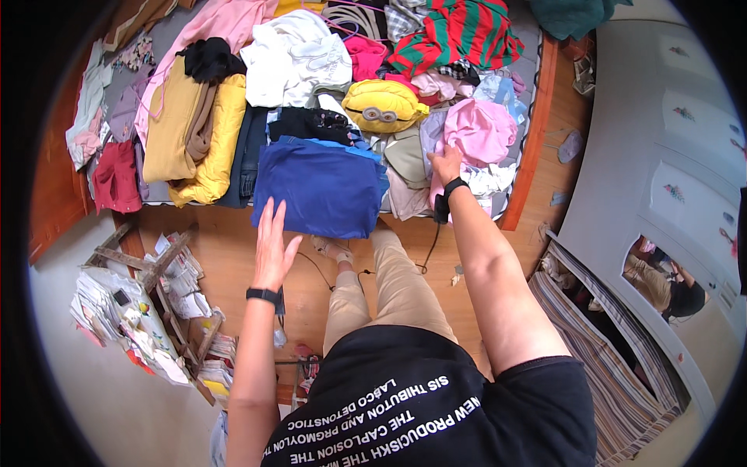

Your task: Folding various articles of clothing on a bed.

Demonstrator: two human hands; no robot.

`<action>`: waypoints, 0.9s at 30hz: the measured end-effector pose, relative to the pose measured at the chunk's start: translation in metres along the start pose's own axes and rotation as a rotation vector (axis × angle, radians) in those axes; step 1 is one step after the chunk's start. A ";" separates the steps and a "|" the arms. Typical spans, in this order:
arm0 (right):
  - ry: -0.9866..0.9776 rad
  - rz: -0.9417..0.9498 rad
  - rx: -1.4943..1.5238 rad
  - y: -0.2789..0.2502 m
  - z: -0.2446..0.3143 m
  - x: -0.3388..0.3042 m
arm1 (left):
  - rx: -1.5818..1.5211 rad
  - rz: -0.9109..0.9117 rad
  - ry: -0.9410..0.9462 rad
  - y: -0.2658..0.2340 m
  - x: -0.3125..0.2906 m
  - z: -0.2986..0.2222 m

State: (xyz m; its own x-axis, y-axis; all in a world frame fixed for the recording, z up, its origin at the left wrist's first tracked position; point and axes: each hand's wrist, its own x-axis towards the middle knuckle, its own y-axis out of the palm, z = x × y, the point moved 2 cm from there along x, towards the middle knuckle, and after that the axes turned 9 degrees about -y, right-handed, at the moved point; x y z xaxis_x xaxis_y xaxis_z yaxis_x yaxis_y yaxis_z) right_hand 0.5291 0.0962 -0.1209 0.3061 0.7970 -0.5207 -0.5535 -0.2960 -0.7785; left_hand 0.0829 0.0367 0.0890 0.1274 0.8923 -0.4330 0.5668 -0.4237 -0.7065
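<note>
My left hand is open, fingers stretched and thumb apart, at the near edge of a folded blue garment on the bed. My right hand reaches in among the clothes at the right, its fingers curled at a lavender garment; the fingertips are partly hidden. Just beyond that hand lies a bunched pink garment. A yellow plush pouch with goggle eyes sits behind the folded blue piece. Between the blue stack and my right hand are grey-green folded clothes.
More clothes cover the bed: a white top, a red-and-green striped garment, a yellow puffer and a tan folded garment. A wooden rack with papers stands left. A white wardrobe is on the right.
</note>
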 end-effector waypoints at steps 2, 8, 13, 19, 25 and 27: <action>0.010 -0.229 0.419 -0.003 0.003 -0.004 | -0.032 0.000 -0.068 -0.005 -0.032 0.015; -0.024 -0.642 1.121 -0.097 -0.018 -0.024 | -0.020 0.036 -0.096 -0.015 -0.091 0.039; -0.207 -0.426 1.648 -0.214 0.041 -0.083 | -0.046 -0.026 -0.077 -0.035 -0.130 0.030; -0.398 0.020 1.729 -0.286 0.134 -0.202 | -0.064 -0.100 0.081 -0.049 -0.160 0.012; -0.701 0.665 1.343 -0.207 0.248 -0.386 | -0.546 0.144 -0.008 -0.062 -0.178 -0.015; -0.961 0.792 1.188 -0.174 0.282 -0.448 | -0.763 0.139 0.094 -0.060 -0.185 -0.021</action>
State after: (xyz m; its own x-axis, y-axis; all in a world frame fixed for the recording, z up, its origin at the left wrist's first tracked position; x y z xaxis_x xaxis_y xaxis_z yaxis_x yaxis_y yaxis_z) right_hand 0.2703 -0.0609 0.3463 -0.5954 0.7965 0.1054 -0.6899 -0.5741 0.4410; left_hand 0.0422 -0.1001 0.2235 0.2873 0.8627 -0.4162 0.9392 -0.3391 -0.0545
